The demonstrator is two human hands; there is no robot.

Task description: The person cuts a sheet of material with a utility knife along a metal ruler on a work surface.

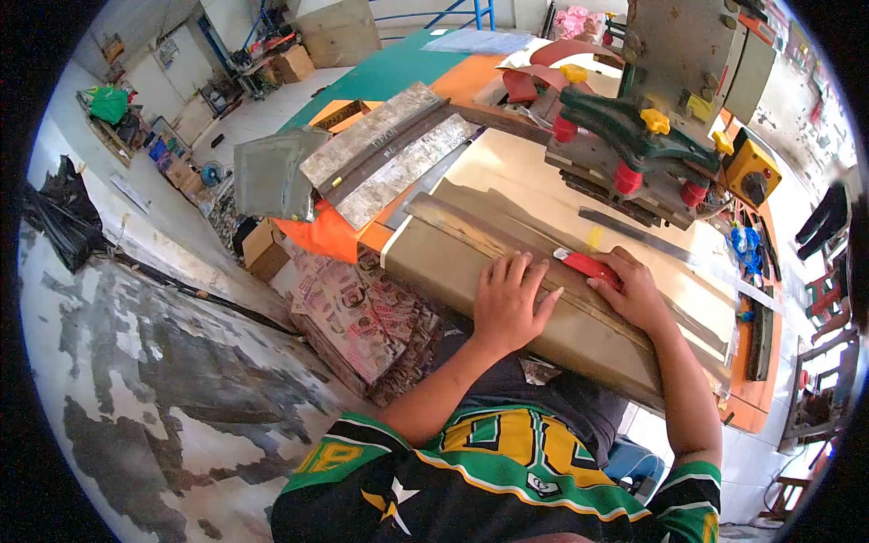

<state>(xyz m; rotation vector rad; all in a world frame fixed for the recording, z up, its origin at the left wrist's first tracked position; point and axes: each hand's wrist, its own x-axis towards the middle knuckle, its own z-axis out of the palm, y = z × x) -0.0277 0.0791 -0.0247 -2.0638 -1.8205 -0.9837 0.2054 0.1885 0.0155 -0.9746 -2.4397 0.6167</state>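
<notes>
Jersey (516, 462); left hand (512, 303) spread on brown sheet (453, 253), rounded edge (588, 348) below; right hand (636, 294) clasping red cutter (588, 267); gap, metal press (679, 54) beyond.

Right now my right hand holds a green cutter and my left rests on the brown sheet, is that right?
Not quite: the cutter in your right hand is red, not green, as the head view shows. Your left hand rests on the brown sheet.

On the left sleeve (337, 455) of the black, green and yellow fabric jersey (493, 480), we make out what looks like a yellow "P"; the large chest letters we cannot read surely. Marks on the long, dark brown strip (387, 145) are too small.
</notes>
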